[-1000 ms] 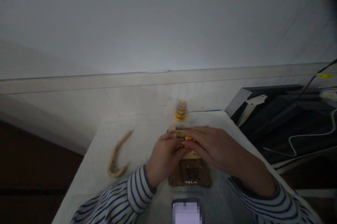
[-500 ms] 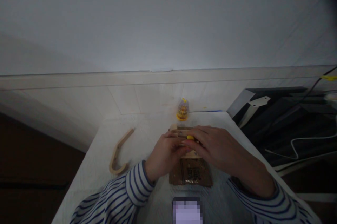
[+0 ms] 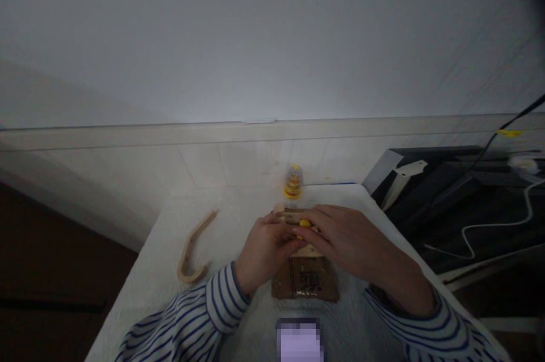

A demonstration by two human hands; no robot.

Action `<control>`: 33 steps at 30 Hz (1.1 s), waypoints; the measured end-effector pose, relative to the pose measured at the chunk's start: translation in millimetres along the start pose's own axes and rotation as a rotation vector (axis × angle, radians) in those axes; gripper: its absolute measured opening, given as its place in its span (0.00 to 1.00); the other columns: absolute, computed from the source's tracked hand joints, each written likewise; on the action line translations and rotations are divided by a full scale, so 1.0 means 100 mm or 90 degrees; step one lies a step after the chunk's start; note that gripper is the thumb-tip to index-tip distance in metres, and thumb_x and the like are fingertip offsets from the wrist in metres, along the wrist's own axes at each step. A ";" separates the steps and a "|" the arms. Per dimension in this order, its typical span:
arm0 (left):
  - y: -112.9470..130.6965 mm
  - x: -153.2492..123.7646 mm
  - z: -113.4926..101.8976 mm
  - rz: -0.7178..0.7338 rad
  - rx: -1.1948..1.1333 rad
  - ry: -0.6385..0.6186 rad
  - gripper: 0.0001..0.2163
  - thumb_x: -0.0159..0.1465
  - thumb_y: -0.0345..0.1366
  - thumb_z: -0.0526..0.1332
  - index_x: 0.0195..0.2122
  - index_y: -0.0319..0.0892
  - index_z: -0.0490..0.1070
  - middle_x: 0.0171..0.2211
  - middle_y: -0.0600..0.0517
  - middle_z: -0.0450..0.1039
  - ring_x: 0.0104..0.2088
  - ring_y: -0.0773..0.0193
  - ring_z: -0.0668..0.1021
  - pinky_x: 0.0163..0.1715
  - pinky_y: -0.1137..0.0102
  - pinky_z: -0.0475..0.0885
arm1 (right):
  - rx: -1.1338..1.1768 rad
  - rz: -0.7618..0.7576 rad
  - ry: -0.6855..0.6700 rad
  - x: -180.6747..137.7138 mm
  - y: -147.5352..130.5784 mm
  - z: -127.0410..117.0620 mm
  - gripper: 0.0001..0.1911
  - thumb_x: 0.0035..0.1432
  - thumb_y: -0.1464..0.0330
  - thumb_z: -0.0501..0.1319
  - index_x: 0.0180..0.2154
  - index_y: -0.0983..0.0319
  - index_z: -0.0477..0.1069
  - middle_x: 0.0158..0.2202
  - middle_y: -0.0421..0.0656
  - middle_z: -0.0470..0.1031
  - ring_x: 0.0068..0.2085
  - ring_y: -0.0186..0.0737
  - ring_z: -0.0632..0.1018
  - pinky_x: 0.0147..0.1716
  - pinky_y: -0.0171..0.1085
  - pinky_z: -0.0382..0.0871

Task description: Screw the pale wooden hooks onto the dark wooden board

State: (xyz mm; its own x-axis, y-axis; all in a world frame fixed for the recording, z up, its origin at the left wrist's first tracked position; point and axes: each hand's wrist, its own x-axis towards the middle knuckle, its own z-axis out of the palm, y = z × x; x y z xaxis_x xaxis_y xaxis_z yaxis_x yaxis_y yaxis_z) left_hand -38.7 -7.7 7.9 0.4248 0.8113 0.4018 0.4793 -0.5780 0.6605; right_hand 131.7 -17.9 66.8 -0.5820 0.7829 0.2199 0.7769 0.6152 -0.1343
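My left hand (image 3: 264,248) and my right hand (image 3: 344,237) meet over a small wooden piece (image 3: 286,214) on the white table (image 3: 230,220). The left hand's fingers curl round the wood. My right hand's fingers close on a small yellow-handled tool (image 3: 304,223) pressed against the wood. Below the hands lies a brown flat packet (image 3: 307,281) with dark print. Most of the wooden piece is hidden under my fingers.
A curved wooden hook-shaped part (image 3: 192,249) lies at the table's left. A yellow domed case of bits (image 3: 293,181) stands at the far edge. A phone (image 3: 298,340) lies at the near edge. Dark equipment with a white cable (image 3: 477,226) sits to the right.
My hands have stayed in place on the wooden piece; only the fingers and the yellow tool shifted slightly. The view has drifted a little.
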 end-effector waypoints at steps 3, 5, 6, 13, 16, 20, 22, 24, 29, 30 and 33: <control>0.01 0.00 0.00 0.008 0.008 0.002 0.03 0.58 0.34 0.63 0.33 0.45 0.77 0.28 0.52 0.75 0.31 0.63 0.76 0.36 0.69 0.71 | 0.019 -0.012 0.001 -0.01 0.02 -0.01 0.16 0.64 0.62 0.50 0.45 0.63 0.69 0.40 0.48 0.76 0.39 0.45 0.76 0.36 0.43 0.70; 0.01 0.00 0.00 0.005 0.014 0.000 0.03 0.58 0.34 0.64 0.33 0.46 0.77 0.28 0.53 0.75 0.31 0.63 0.76 0.36 0.69 0.71 | 0.031 -0.030 0.004 -0.02 0.03 -0.01 0.16 0.64 0.64 0.50 0.49 0.63 0.67 0.43 0.49 0.76 0.41 0.45 0.76 0.39 0.44 0.70; 0.01 0.00 0.00 0.002 0.017 -0.001 0.03 0.57 0.34 0.64 0.33 0.46 0.77 0.28 0.53 0.75 0.31 0.64 0.75 0.35 0.69 0.71 | 0.037 -0.039 0.004 -0.03 0.03 -0.01 0.16 0.64 0.65 0.49 0.49 0.62 0.67 0.44 0.49 0.75 0.42 0.45 0.76 0.40 0.44 0.70; 0.01 0.00 0.00 0.009 0.043 0.006 0.02 0.57 0.33 0.64 0.29 0.43 0.76 0.27 0.53 0.74 0.30 0.65 0.74 0.36 0.70 0.70 | 0.033 -0.052 -0.015 -0.03 0.03 0.00 0.15 0.63 0.69 0.50 0.48 0.63 0.67 0.47 0.49 0.74 0.45 0.46 0.75 0.42 0.46 0.70; 0.01 0.00 0.00 0.005 0.056 0.000 0.02 0.56 0.34 0.65 0.29 0.43 0.76 0.26 0.53 0.74 0.30 0.64 0.74 0.36 0.70 0.69 | 0.027 -0.055 -0.013 -0.03 0.03 0.01 0.15 0.63 0.69 0.50 0.49 0.63 0.67 0.46 0.49 0.74 0.45 0.46 0.75 0.41 0.46 0.70; 0.02 0.01 0.00 -0.007 0.066 -0.002 0.03 0.56 0.36 0.65 0.28 0.43 0.76 0.25 0.53 0.74 0.29 0.64 0.74 0.34 0.70 0.68 | 0.029 -0.062 0.001 -0.03 0.04 0.01 0.15 0.62 0.69 0.50 0.49 0.63 0.67 0.45 0.49 0.74 0.44 0.46 0.75 0.39 0.45 0.70; 0.02 0.01 0.00 -0.005 0.068 0.000 0.04 0.56 0.37 0.65 0.29 0.43 0.76 0.25 0.53 0.74 0.29 0.64 0.74 0.34 0.70 0.68 | 0.031 -0.066 0.007 -0.03 0.04 0.02 0.15 0.62 0.69 0.51 0.49 0.62 0.66 0.44 0.49 0.75 0.43 0.46 0.75 0.38 0.45 0.70; 0.02 0.01 0.00 0.000 0.075 0.007 0.04 0.56 0.37 0.65 0.29 0.43 0.76 0.25 0.53 0.73 0.29 0.64 0.74 0.34 0.70 0.68 | 0.032 -0.067 0.006 -0.03 0.04 0.03 0.15 0.62 0.69 0.51 0.49 0.62 0.66 0.45 0.49 0.75 0.43 0.46 0.75 0.39 0.45 0.70; 0.01 0.00 0.00 0.016 0.074 0.007 0.03 0.56 0.34 0.65 0.28 0.42 0.76 0.25 0.53 0.73 0.29 0.64 0.74 0.33 0.70 0.68 | 0.038 -0.067 -0.010 -0.04 0.04 0.02 0.16 0.62 0.69 0.50 0.50 0.63 0.65 0.47 0.49 0.73 0.45 0.46 0.74 0.41 0.47 0.69; 0.00 0.00 0.00 0.018 0.072 0.002 0.03 0.56 0.34 0.65 0.28 0.42 0.76 0.25 0.53 0.73 0.29 0.64 0.74 0.34 0.70 0.68 | 0.041 -0.064 -0.015 -0.04 0.04 0.02 0.16 0.62 0.69 0.50 0.50 0.63 0.65 0.48 0.49 0.73 0.46 0.46 0.74 0.42 0.47 0.69; 0.00 0.00 -0.01 0.019 0.068 -0.010 0.03 0.57 0.34 0.65 0.29 0.42 0.76 0.26 0.52 0.73 0.29 0.64 0.74 0.34 0.70 0.69 | 0.060 -0.062 -0.025 -0.04 0.04 0.00 0.14 0.62 0.70 0.50 0.48 0.63 0.66 0.48 0.48 0.73 0.46 0.45 0.74 0.43 0.46 0.69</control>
State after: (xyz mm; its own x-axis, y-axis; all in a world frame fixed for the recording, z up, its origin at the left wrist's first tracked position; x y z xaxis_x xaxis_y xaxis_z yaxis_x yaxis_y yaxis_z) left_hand -39.6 -7.4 8.5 0.4515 0.7922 0.4106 0.5441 -0.6092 0.5769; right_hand 137.4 -18.8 65.2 -0.6642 0.7206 0.1986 0.6911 0.6933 -0.2043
